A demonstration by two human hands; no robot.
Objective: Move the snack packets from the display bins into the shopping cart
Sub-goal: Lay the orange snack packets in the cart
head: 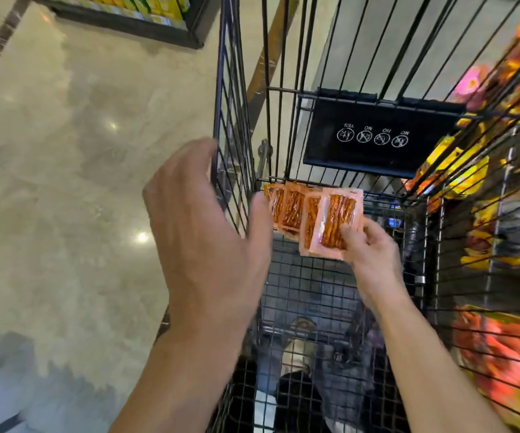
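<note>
- Right hand pinches a fan of about four packets, with the thumb on the front one's lower corner.
- Packets hang inside the cart, above its mesh bottom and just below the black flap; not set down yet.
- Left hand is spread with fingers relaxed, holds nothing, and is raised beside the cart's left wall. Its thumb tip is near the leftmost packet; contact unclear.
- Step in hand, my guess: the drop into the cart.
- To do it well, lower the fan nearer the mesh before letting go, so the slick film doesn't scatter. Release all together, flat.
- Only one corner is pinched, so the rear packets may slip out early. The left hand could steady the far edge.
- Keep the fan off the left wall wires; a corner could snag.
- Bins show only through the right wall wires. The bright packs are smeared by blur, so I can't count the stock left.
- Packet count is unsure because they overlap.
- Right fingers behind the fan are hidden.
- Dark shapes under the mesh near the bottom edge are blurred. I can't tell what they are, or whether any packets already lie in the cart.
- Packet print is unreadable.
- Shelf at top left is cut off by the frame.
</note>
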